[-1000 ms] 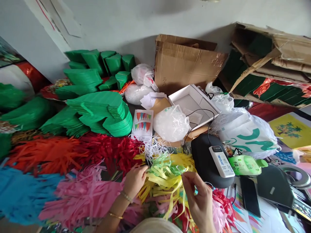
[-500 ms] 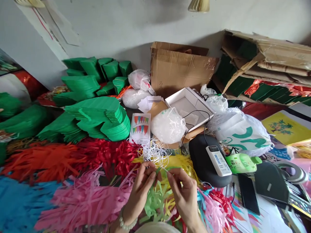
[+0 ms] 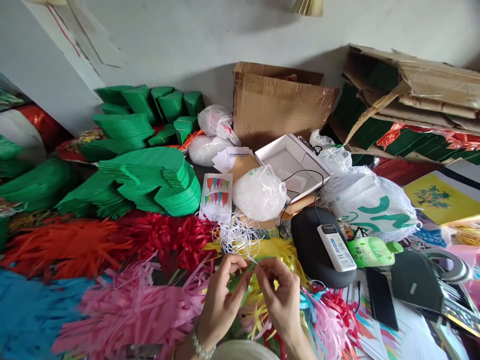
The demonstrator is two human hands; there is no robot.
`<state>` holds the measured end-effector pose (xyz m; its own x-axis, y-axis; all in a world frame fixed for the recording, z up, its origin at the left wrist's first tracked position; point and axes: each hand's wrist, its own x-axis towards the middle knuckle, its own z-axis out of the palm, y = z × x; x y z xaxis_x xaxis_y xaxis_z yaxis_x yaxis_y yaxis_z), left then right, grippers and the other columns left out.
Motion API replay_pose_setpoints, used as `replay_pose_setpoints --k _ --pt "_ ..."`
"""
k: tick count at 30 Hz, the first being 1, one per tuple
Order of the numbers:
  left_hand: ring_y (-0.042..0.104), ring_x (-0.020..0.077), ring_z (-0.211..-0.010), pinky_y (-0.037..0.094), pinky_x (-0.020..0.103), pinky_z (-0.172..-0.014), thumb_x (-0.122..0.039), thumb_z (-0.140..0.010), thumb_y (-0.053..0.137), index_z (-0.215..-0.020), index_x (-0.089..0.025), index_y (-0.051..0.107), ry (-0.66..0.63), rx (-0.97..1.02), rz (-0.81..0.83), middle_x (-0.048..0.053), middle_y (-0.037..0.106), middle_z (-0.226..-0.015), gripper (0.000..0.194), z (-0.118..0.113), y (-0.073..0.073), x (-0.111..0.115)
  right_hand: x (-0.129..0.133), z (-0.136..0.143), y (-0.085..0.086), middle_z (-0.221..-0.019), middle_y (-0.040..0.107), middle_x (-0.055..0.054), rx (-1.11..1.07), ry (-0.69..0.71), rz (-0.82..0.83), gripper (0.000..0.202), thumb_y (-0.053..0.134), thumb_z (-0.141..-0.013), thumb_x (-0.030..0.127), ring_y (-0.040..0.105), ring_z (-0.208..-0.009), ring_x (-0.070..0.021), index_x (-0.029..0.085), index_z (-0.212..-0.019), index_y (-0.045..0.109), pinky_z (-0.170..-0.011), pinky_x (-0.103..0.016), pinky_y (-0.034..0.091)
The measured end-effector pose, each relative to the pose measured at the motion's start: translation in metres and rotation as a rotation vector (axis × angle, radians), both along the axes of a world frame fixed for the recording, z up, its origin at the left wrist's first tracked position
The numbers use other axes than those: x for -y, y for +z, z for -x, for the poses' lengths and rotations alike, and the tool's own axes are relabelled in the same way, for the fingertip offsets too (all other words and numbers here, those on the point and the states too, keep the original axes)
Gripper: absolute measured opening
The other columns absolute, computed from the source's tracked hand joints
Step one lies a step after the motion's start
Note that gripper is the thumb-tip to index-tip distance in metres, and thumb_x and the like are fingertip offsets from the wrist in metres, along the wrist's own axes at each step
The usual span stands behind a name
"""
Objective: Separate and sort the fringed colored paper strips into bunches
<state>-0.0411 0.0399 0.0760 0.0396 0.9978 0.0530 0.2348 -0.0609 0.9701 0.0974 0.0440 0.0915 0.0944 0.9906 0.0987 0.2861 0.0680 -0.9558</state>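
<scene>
My left hand (image 3: pixel 225 292), with a beaded bracelet (image 3: pixel 202 345) at its wrist, pinches a green paper strip (image 3: pixel 240 284) at the lower middle. Close beside it on the right, my right hand (image 3: pixel 275 292) is closed at the fingertips on a thin white string. That string runs toward the tangle of white string (image 3: pixel 240 235) just beyond both hands. Under and around the fingers lie yellow paper fringes (image 3: pixel 287 255). Pink fringes (image 3: pixel 138 310) spread out to the left, with red fringes (image 3: pixel 168 237) behind them.
Stacks of green paper (image 3: pixel 150 175) stand at the back left. A white box lid (image 3: pixel 292 165), plastic bags (image 3: pixel 260 192) and a cardboard box (image 3: pixel 281 110) are behind the hands. To the right are a black case (image 3: pixel 311 250), a green bottle (image 3: pixel 371 251) and a phone (image 3: pixel 381 300).
Both hands have stayed close together, with the fingers shifted a little. The light green fringe hanging below them shows less than before, and the left wrist has turned slightly.
</scene>
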Motion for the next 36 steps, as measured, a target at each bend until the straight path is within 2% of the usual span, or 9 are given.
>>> replay_pose_setpoints --k 5,8,14,20,23,26,30,33,36 --pt "0.063 0.0162 -0.088 0.049 0.027 -0.080 -0.017 -0.093 0.050 -0.099 -0.024 0.052 -0.056 -0.199 -0.244 0.001 0.062 -0.091 0.009 0.001 0.004 -0.002 -0.004 -0.004 -0.003 -0.058 0.050 0.005 -0.116 0.059 0.059 0.013 0.057 -0.086 0.027 0.040 -0.052 -0.0094 0.016 -0.092 0.062 -0.049 -0.020 0.033" --pt "0.063 0.0157 -0.083 0.049 0.025 -0.076 -0.015 -0.093 0.050 -0.095 -0.023 0.054 -0.081 -0.238 -0.295 0.001 0.062 -0.086 0.010 0.002 0.007 -0.003 -0.005 -0.006 -0.002 -0.058 0.050 0.005 -0.138 0.104 0.057 0.010 0.056 -0.084 0.025 0.040 -0.051 -0.0092 0.017 -0.085 0.061 -0.049 -0.020 0.033" --pt "0.065 0.0175 -0.091 0.051 0.025 -0.080 -0.026 -0.094 0.052 -0.106 -0.025 0.058 -0.189 -0.061 -0.018 0.003 0.068 -0.100 0.013 0.003 0.005 -0.005 0.002 -0.003 -0.009 -0.060 0.053 0.005 -0.101 0.041 -0.057 0.011 0.048 -0.090 0.024 0.045 -0.051 -0.0101 0.019 -0.085 0.056 -0.049 -0.021 0.035" --pt "0.065 0.0183 -0.089 0.050 0.025 -0.080 -0.029 -0.092 0.054 -0.096 -0.023 0.064 -0.174 0.036 0.042 0.003 0.070 -0.099 0.012 0.004 -0.005 -0.005 0.001 -0.007 -0.015 -0.057 0.046 0.006 0.241 -0.050 -0.344 0.007 0.053 -0.083 0.016 0.042 -0.048 -0.0097 0.019 -0.082 0.059 -0.049 -0.021 0.033" --pt "0.063 0.0191 -0.088 0.049 0.026 -0.077 -0.031 -0.092 0.055 -0.094 -0.023 0.063 -0.180 0.041 0.102 0.003 0.069 -0.095 0.012 0.006 -0.004 -0.003 0.003 -0.007 -0.016 -0.056 0.041 0.007 0.209 0.003 -0.269 0.003 0.056 -0.084 0.019 0.038 -0.047 -0.0090 0.019 -0.081 0.057 -0.047 -0.021 0.031" --pt "0.060 0.0183 -0.083 0.047 0.025 -0.075 -0.034 -0.090 0.058 -0.093 -0.023 0.063 -0.178 0.074 0.148 0.002 0.066 -0.089 0.012 0.007 0.000 -0.003 0.005 -0.005 -0.019 -0.057 0.046 0.006 -0.008 0.019 -0.109 0.007 0.052 -0.090 0.025 0.039 -0.048 -0.0089 0.020 -0.087 0.055 -0.047 -0.020 0.031" --pt "0.054 0.0137 -0.072 0.043 0.022 -0.069 -0.036 -0.088 0.063 -0.081 -0.020 0.061 -0.169 0.279 0.297 -0.002 0.059 -0.073 0.017 0.006 0.000 -0.009 0.003 -0.009 -0.021 -0.065 0.050 0.006 -0.155 0.123 0.043 0.013 0.049 -0.095 0.032 0.045 -0.055 -0.0104 0.022 -0.103 0.050 -0.052 -0.021 0.037" --pt "0.049 0.0101 -0.062 0.040 0.019 -0.060 -0.039 -0.082 0.069 -0.075 -0.018 0.057 -0.093 0.620 0.494 -0.004 0.054 -0.067 0.025 0.003 -0.007 -0.015 0.001 -0.019 -0.016 -0.076 0.053 0.002 0.013 0.175 0.030 0.024 0.047 -0.097 0.031 0.051 -0.065 -0.0125 0.022 -0.118 0.046 -0.061 -0.022 0.043" --pt "0.046 0.0077 -0.057 0.039 0.018 -0.055 -0.037 -0.075 0.077 -0.073 -0.018 0.055 -0.043 0.850 0.616 -0.005 0.053 -0.065 0.030 -0.001 -0.015 -0.018 0.003 -0.024 -0.008 -0.087 0.061 -0.004 0.209 0.205 0.016 0.021 0.037 -0.099 0.028 0.060 -0.079 -0.0162 0.020 -0.114 0.051 -0.074 -0.027 0.047"
